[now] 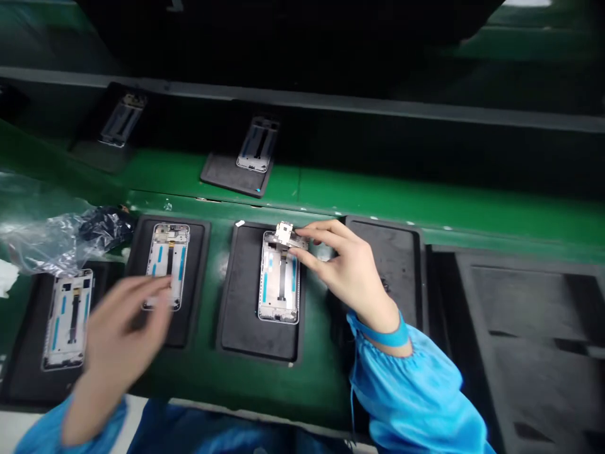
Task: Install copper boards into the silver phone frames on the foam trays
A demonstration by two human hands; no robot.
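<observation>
My right hand pinches a small phone circuit board between thumb and fingers. The board sits at the upper end of a silver phone frame; I cannot tell whether it touches the frame. That frame has blue strips and a dark flex cable, and lies on a black tray. On the left, my left hand is smeared by motion. It is over the lower edge of a second phone frame, on its own black tray. What its fingers hold, if anything, is not clear.
A third phone frame lies at the far left, beside clear plastic bags. Farther back, two more frames rest on trays on a green shelf. To the right are another black tray and a large dark foam tray.
</observation>
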